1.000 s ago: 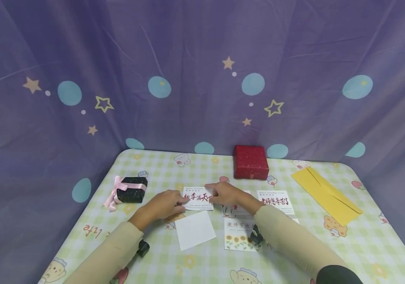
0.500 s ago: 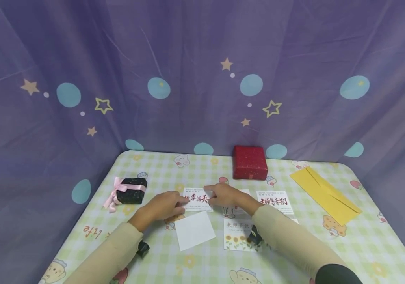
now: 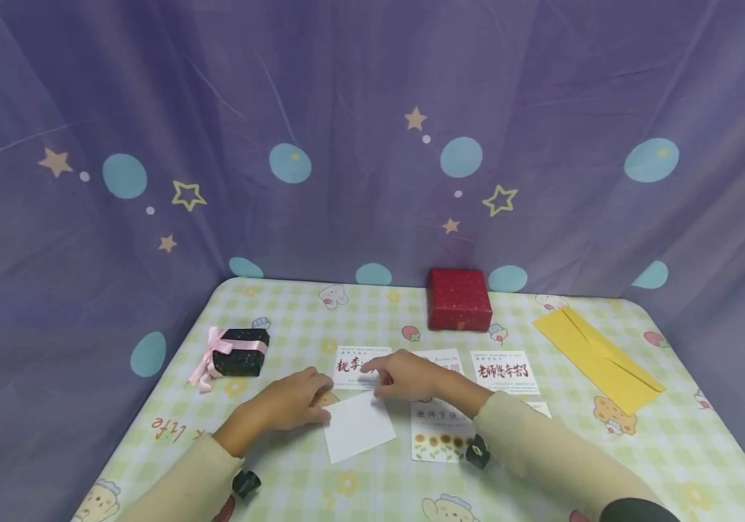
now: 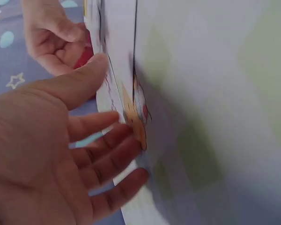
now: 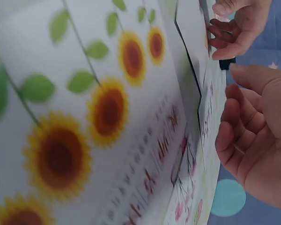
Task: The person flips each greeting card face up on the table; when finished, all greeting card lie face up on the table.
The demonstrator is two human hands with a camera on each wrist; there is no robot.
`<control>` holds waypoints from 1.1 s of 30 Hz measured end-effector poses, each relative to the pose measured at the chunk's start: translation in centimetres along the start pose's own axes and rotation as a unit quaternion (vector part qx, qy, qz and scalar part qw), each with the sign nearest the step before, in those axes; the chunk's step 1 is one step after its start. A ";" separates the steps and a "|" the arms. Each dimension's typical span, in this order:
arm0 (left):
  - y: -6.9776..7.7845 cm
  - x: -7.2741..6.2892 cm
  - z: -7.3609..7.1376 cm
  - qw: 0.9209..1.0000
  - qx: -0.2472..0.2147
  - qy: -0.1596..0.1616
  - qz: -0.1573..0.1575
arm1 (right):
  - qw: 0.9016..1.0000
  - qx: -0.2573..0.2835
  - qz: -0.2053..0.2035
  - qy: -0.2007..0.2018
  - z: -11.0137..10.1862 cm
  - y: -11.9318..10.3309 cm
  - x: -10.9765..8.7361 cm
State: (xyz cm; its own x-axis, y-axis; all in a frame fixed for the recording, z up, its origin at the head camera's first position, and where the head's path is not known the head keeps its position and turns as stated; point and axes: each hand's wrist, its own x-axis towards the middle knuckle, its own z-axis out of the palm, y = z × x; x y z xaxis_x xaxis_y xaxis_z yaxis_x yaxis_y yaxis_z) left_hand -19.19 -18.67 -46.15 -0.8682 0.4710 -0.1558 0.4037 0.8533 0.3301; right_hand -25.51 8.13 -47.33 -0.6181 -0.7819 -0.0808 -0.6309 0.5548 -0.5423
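A blank white card lies slanted on the checked cloth. My left hand hovers at its left, thumb close to its corner; in the left wrist view the fingers are spread and hold nothing. Over the gap between the blank card and a card with red lettering is my right hand, index finger extended above the lettered card. Its other fingers bend loosely around nothing in the right wrist view. A sunflower card lies under the right wrist, and another lettered card is partly hidden behind the hand.
A second red-lettered card lies farther right, beside a yellow envelope. The red box sits at the back. At the left is a black box with a pink ribbon bow. A purple curtain hangs behind the table.
Both hands have drawn back from the red-lettered card toward the blank card, the left one also moving leftward. More of the lettered card shows. The cards look unmoved.
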 end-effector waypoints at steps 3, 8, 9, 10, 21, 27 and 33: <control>0.5 -1.0 0.2 1.000 -0.005 -0.002 0.007 | 1.000 -0.007 -0.003 -0.022 0.6 -0.3 -0.3; 1.1 -1.9 1.2 1.000 0.002 0.028 0.009 | 0.999 -0.027 -0.003 -0.037 1.3 -0.5 -0.6; 1.2 -1.9 1.4 0.999 0.006 0.036 0.008 | 0.999 -0.030 -0.002 -0.039 1.4 -0.5 -0.6; 1.2 -2.0 1.6 0.999 0.014 0.044 0.006 | 0.999 -0.032 -0.001 -0.040 1.5 -0.5 -0.7; 2.1 -2.0 2.6 0.996 0.034 0.082 -0.022 | 0.999 -0.024 0.018 -0.031 1.8 -0.8 -0.7; 2.0 -1.8 2.9 0.995 0.039 0.089 -0.028 | 0.999 -0.014 0.017 -0.028 2.1 -0.5 -0.5; 2.1 -1.9 2.7 0.995 0.026 0.084 -0.037 | 0.999 -0.002 0.022 -0.030 2.2 -0.5 -0.5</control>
State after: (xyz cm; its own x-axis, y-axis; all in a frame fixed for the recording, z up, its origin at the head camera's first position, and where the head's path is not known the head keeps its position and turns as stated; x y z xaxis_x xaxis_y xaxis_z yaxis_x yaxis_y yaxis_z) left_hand -15.93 -17.14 -47.67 -0.9306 0.3655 -0.0182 0.3470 0.8971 0.2735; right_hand -23.87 7.57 -48.90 -0.6160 -0.7726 -0.1536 -0.6067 0.5896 -0.5331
